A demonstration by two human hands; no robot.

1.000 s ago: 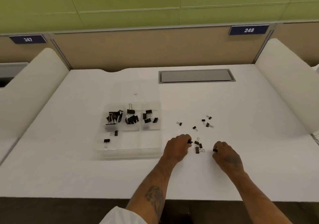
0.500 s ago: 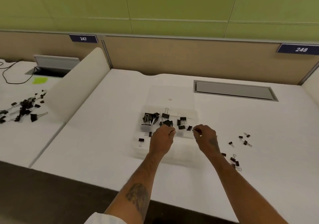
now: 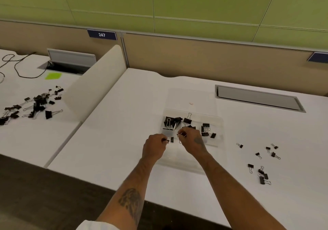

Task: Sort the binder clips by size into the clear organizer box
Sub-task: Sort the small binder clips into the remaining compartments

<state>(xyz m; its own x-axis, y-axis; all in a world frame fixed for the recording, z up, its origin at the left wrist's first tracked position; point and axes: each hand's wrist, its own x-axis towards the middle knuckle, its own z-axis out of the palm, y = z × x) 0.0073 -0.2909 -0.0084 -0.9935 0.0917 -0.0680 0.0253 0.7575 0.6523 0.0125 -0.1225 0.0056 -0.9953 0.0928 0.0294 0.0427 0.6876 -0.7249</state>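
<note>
— Right, hands first?

— Both over the near-left part of the clear organizer box [image 3: 219, 123]. Left hand [image 3: 154, 147] curled, fingertips pinched on a small black binder clip [image 3: 166, 140] at the box's left edge. Right hand [image 3: 192, 142] just beside it, pinching the wire handle of another clip [image 3: 180, 136]; black body of that one hidden behind the fingers. One more small clip [image 3: 172, 139] between the two hands, inside the box; touching either hand or not, cannot tell.

— And inside the box?

— Far row, three compartments. Far-left: the largest clips [image 3: 171, 122], heaped, silver handles up. Far-middle: medium clips [image 3: 187, 120], partly hidden by the right hand. Far-right: smaller clips [image 3: 205, 129], one leaning near the divider. Near part of the box mostly bare clear plastic under the wrists.

— Anything outside the box?

— Right of the box, well apart: loose small clips [image 3: 262, 174] scattered on the white desk [image 3: 124, 141]. Far left of the box, past the curved white divider [image 3: 95, 86]: a bigger black pile [image 3: 35, 104] on the neighbouring desk.
</note>
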